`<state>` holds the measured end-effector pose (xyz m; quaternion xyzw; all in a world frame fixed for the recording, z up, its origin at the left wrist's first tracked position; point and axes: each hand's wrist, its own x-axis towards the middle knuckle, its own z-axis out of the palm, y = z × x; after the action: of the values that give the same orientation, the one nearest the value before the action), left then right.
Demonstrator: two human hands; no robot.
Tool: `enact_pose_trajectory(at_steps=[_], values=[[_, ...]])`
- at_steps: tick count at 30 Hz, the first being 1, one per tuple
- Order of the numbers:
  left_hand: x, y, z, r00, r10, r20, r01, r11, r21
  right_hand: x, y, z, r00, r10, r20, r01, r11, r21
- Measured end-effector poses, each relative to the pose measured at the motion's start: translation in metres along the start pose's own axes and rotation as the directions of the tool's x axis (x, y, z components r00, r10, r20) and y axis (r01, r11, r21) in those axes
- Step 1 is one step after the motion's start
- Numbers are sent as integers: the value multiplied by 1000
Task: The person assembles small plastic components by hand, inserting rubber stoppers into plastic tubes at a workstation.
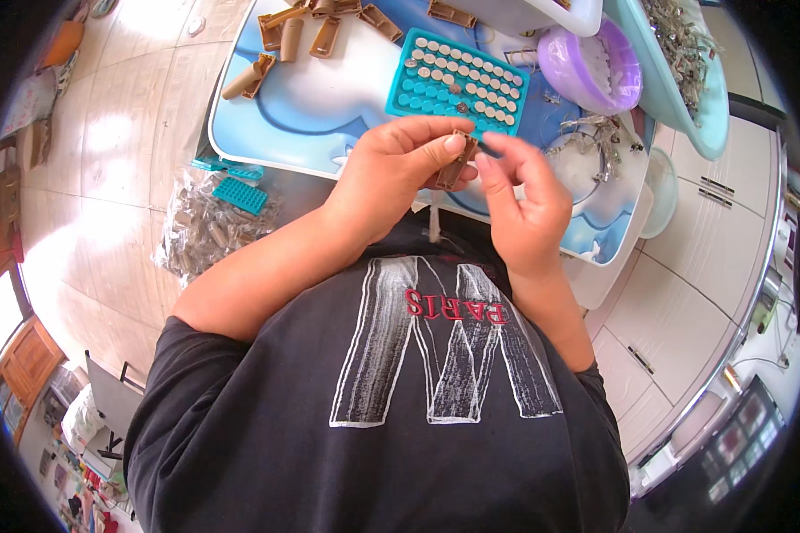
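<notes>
The person's left hand [378, 169] has its thumb and fingers clamped on a narrow brown plastic casing [454, 169], tilted just short of the teal tray [431, 91], what looks like its hollow side turned up, likely so the inside can be seen. The right hand [529, 200] faces it from across, thumb and forefinger curled close to the casing; they're blurred, and I can't tell whether they pinch anything. White round discs [453, 67] sit in many of the tray's wells, I'd guess to be within short reach. More brown casings [326, 37] lie loose at the desk's [276, 124] far left, and a clump of metal parts [604, 138] on its right, probably to avoid mixing. Both forearms [267, 253] angle inward, bringing the hands together beyond the black T-shirt [400, 480].
</notes>
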<state>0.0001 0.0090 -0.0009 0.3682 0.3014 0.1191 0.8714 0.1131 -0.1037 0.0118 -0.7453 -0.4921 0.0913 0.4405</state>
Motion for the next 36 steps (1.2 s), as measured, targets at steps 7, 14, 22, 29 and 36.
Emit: enact_pose_trajectory(at_steps=[7, 14, 22, 29, 36], values=[[-3, 5, -9, 992, -99, 77, 106, 990, -90, 17, 18, 10, 969, 241, 58, -248, 948, 198], [7, 5, -24, 990, -139, -3, 134, 963, -234, 44, 34, 18, 981, -193, -13, 172, 902, -396], [9, 6, -26, 992, -127, -11, 118, 948, -295, 42, 24, 20, 961, -274, -37, 256, 933, -253], [10, 3, -25, 991, -132, -29, 118, 947, -298, 38, 11, 25, 950, -310, 38, 312, 935, -169], [9, 5, -26, 991, -132, -12, 125, 960, -252, 50, 30, 19, 964, -264, -28, 251, 939, -234]])
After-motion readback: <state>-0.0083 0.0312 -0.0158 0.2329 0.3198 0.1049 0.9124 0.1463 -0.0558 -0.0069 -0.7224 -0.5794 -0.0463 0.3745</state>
